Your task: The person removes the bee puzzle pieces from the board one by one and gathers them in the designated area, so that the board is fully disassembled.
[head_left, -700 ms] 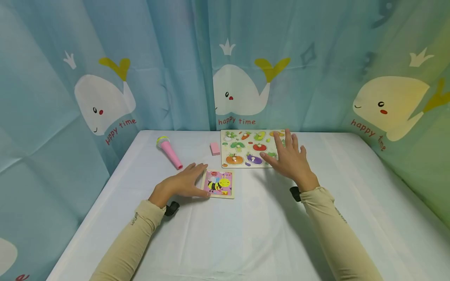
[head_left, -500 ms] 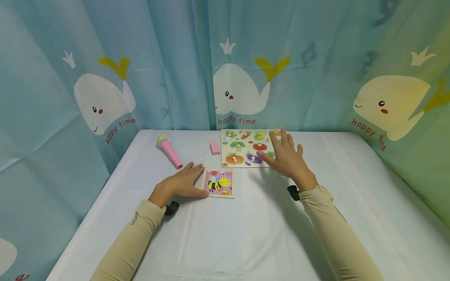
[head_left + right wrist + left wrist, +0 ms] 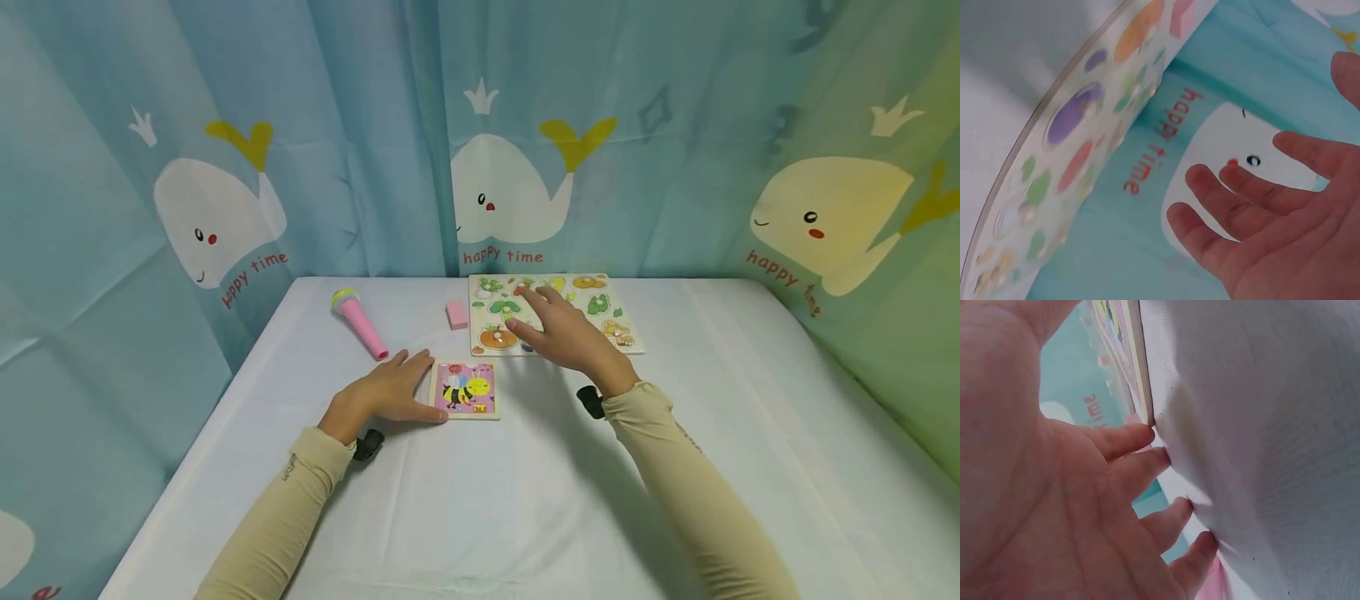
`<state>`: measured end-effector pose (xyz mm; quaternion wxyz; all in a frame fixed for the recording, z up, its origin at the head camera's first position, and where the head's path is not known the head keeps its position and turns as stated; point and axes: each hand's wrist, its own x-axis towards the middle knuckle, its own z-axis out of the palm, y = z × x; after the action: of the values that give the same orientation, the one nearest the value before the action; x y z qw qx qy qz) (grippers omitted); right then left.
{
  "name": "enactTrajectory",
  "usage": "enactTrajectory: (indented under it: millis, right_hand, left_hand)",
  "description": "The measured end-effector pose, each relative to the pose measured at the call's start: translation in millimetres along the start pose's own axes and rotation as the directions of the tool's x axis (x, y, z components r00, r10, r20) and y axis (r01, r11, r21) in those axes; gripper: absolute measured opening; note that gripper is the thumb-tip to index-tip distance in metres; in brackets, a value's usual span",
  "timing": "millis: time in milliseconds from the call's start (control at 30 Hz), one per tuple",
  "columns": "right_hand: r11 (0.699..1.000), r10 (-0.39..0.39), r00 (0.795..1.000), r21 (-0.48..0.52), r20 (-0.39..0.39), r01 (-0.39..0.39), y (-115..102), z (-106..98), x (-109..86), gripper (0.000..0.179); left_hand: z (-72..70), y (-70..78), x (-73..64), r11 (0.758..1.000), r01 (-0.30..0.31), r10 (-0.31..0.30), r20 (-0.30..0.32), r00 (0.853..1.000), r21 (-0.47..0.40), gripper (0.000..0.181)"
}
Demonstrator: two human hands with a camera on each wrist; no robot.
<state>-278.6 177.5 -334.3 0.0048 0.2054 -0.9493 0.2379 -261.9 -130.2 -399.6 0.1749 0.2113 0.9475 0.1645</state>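
Note:
A small square bee jigsaw puzzle (image 3: 467,390) in a wooden frame lies flat in the middle of the table. At its left side rests my left hand (image 3: 390,392), thumb by the near left corner and index finger by the far left corner. In the left wrist view, the index fingertip touches the frame's corner and the other fingertips (image 3: 1207,542) rest on the cloth. Above the vegetable peg puzzle (image 3: 626,321) hovers my right hand (image 3: 566,337), fingers spread and holding nothing. It hides part of the board, including most of the eggplant and the tomato.
Left of the peg puzzle lies a small pink block (image 3: 457,315). A pink toy microphone (image 3: 362,325) lies farther left, beyond my left hand. The white-covered table (image 3: 465,517) meets a blue whale-print curtain (image 3: 390,167) at the back and sides.
My right hand has moved left over the peg puzzle, uncovering its right side. The left hand has stayed by the bee puzzle, which lies in the same place.

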Motion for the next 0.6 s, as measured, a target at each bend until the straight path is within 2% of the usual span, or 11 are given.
enactTrajectory:
  millis: [233,600]
  right_hand:
    - [0.994,-0.108,0.994,-0.004,-0.012,0.108,-17,19,12.0,0.067]
    - [0.979,-0.202,0.974,0.026,0.1,0.2,-35,51,29.5,0.048]
  left_hand:
    - [-2.7,0.2,-1.3,1.0,-0.01,0.009,0.02,1.0,0.025,0.107]
    - [-3.1,0.9,-0.8,1.0,-0.016,0.016,0.033,0.999,0.012,0.103]
